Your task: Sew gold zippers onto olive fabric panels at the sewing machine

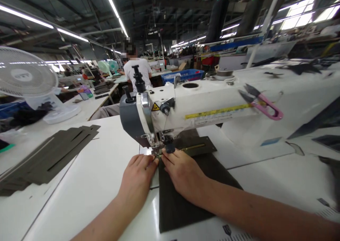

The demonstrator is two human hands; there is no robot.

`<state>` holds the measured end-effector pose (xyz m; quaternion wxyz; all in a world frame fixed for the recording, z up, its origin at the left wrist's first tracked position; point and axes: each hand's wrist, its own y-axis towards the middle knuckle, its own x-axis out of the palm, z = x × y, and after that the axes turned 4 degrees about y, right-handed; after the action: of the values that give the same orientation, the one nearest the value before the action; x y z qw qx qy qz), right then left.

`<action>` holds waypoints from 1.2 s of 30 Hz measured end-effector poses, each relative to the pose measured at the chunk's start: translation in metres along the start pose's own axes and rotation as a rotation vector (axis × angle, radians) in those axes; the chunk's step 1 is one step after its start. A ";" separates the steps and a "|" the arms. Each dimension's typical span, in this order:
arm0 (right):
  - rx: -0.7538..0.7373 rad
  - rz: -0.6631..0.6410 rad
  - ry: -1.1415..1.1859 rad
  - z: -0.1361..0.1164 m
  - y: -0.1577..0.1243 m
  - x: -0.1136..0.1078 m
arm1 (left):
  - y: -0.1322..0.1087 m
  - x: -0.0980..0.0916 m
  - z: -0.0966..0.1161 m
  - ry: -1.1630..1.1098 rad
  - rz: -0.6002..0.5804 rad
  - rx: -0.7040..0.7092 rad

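Note:
A white sewing machine (202, 106) stands across the table, its needle and presser foot (158, 149) just beyond my fingers. A dark olive fabric piece (183, 205) with a zipper strip (193, 147) lies under the foot and runs toward me. My left hand (138, 177) rests at the fabric's left edge, fingertips pressed together right at the foot. My right hand (183, 175) lies flat on top of the fabric, fingers stretched toward the needle.
A stack of cut olive fabric pieces (50, 156) lies on the table at left. Pink thread snips (262, 102) rest on the machine arm. A white fan (29, 81) stands far left. Another person (136, 71) sits at a table behind, near a blue crate (183, 75).

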<state>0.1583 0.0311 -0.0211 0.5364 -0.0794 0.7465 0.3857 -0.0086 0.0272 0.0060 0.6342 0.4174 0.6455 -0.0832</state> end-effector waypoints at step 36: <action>-0.017 -0.102 0.069 0.007 0.013 -0.002 | 0.006 0.017 -0.006 0.023 0.039 -0.039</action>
<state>0.1576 0.0441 -0.0138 0.5286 -0.1353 0.7561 0.3613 -0.0064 0.0423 -0.0055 0.6365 0.4181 0.6459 -0.0534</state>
